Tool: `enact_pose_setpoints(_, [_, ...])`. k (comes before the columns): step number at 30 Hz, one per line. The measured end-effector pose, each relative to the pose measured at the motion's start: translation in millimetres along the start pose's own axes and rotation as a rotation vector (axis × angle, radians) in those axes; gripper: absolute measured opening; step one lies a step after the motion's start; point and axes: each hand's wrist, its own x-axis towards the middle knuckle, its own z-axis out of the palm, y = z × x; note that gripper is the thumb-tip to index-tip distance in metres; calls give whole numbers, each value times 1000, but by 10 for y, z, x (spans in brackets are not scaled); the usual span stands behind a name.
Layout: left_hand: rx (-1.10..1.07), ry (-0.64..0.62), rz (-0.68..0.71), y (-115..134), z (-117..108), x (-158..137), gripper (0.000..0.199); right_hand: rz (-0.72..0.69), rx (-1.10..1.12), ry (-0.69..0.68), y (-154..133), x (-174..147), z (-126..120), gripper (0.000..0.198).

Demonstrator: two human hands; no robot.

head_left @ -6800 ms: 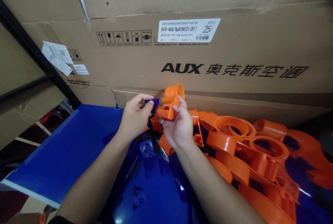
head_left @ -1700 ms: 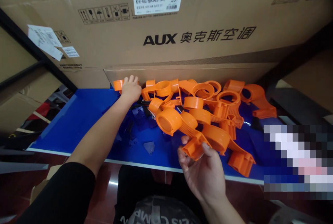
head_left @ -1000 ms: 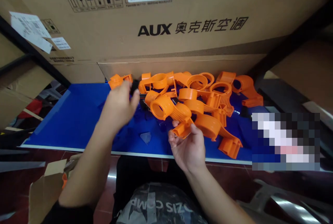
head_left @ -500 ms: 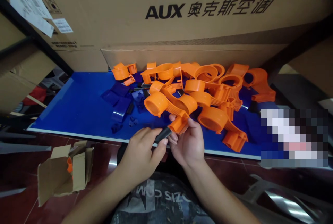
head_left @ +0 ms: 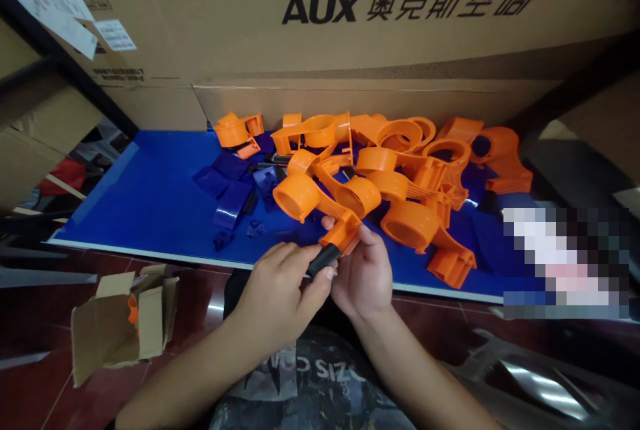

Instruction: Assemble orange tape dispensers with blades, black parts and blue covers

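Observation:
My right hand (head_left: 365,273) is closed around the end of an orange tape dispenser (head_left: 340,230), its ring pointing away from me toward the pile. Pinched between the thumb and fingers of my left hand (head_left: 283,287) is a short black cylinder (head_left: 323,260). That cylinder touches the open end of the dispenser and lies at a slant. Beyond my hands, several more orange tape dispensers (head_left: 410,225) lie heaped on the blue tabletop (head_left: 130,197). Blue curved plastic pieces (head_left: 233,207) and small black parts are scattered left of and under the heap.
A large cardboard box (head_left: 225,30) stands upright behind the table. On the floor at lower left is an open carton (head_left: 103,333) with something orange inside. Dark metal frame bars (head_left: 95,93) rise at the table's sides. A pixelated patch covers the right edge.
My left hand has moved slightly right and the black cylinder now sits closer against the dispenser's end, with more of it showing. The camera view has tilted slightly down.

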Motion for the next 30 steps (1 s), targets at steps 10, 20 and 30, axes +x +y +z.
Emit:
enact_pose_setpoints(10, [24, 62, 39, 37, -16, -8, 28, -47, 0, -26, -2, -25, 8, 35])
enact_pose_setpoints(20, [115, 56, 55, 3, 45, 23, 38, -101, -7, -23, 99, -46, -9, 38])
enact_pose_setpoints(30, [-42, 12, 56, -118, 92, -96, 48, -393, -164, -74, 203, -116, -60, 44])
